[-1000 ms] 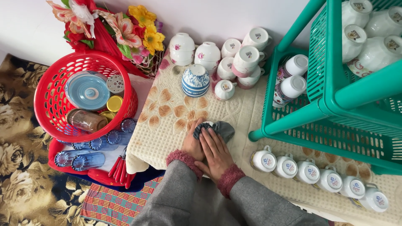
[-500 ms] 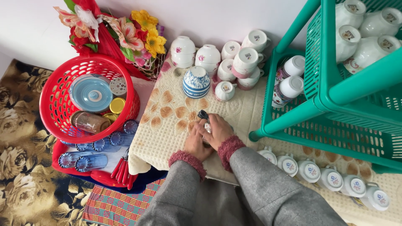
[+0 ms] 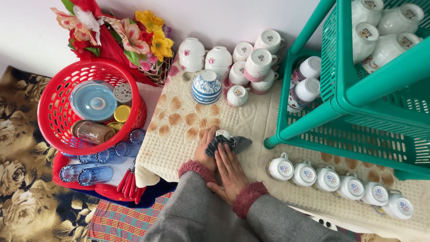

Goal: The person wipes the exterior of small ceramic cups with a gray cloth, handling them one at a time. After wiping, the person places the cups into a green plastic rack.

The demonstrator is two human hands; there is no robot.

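Our hands on a cup and cloth

Left of the green rack [image 3: 354,103], our left hand [image 3: 207,150] grips a cup [image 3: 222,133] wrapped in grey cloth [image 3: 235,143]; our right hand [image 3: 230,172] lies flat, fingers together, against it.

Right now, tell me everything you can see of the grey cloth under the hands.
The cloth is dark grey, soft and bunched into folds, with one loose end trailing right. It lies on the cream patterned table cover, between the blue striped bowl and the row of upturned cups. It is wrapped about a small white cup, only partly showing. The left hand grips cloth and cup from the left; the right hand lies flat, fingers on the cloth's near edge.
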